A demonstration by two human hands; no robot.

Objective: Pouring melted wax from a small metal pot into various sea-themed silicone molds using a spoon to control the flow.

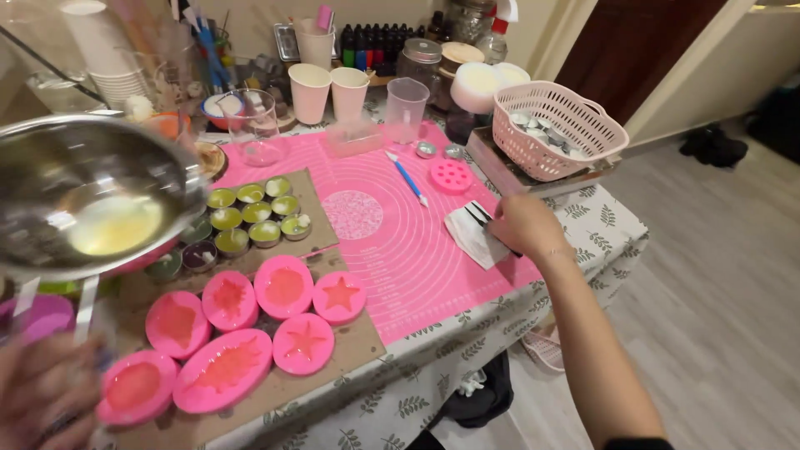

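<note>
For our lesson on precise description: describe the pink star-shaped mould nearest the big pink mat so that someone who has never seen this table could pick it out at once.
Start at the large pink silicone mat covering the table's middle. On the brown board beside it lies a cluster of pink silicone moulds; take the star mould closest to the mat. Its cavity is a plain five-pointed star, whereas the starfish mould in front has thinner, curving arms.

Pink basket [558,125] of small metal cups, bench right | two paper cups [329,90] at rear | blue pen [408,179] on pink mat [400,242]
</note>
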